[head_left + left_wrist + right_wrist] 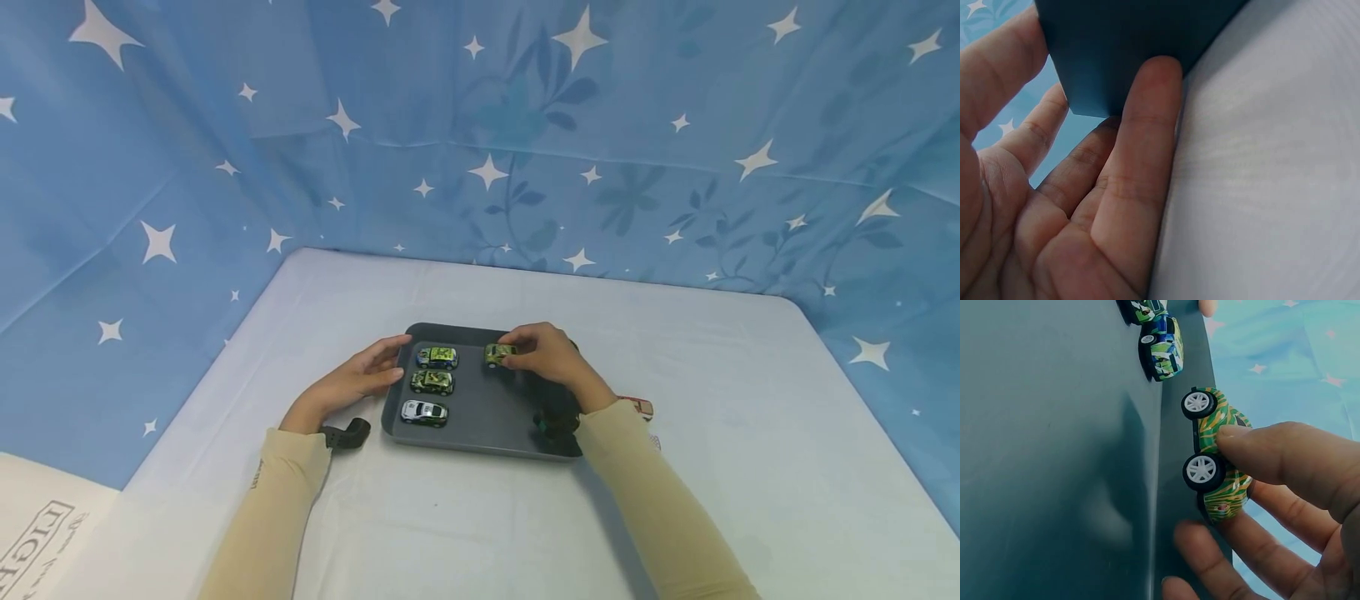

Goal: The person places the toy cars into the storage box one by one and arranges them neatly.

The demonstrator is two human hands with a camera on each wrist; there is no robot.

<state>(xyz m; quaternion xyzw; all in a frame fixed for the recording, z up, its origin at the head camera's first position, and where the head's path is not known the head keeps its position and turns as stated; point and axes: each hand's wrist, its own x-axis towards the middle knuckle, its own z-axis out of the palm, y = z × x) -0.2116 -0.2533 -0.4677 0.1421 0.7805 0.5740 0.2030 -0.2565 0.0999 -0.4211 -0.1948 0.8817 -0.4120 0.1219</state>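
Green and yellow paint covers the toy car, which the right wrist view shows with its long axis running up and down and its wheels turned toward the floor of the grey tray. The right hand has a narrow grip on the car, its thumb on the near side. Only here do the white spokes show clearly.

Only the left wrist view shows how fingers of the left hand touch the tray's outer wall; that grip is wide.

From the head view, the car is over the tray's far part, its long axis left to right, roughly along the far rim; which end is its front I cannot tell. To its left, a yellow-and-blue car, a camouflage car and a white car form a column. A red car lies beyond the tray's right side, partly hidden by the right sleeve. The bench has a white top; a blue curtain with pale stars hangs around it.
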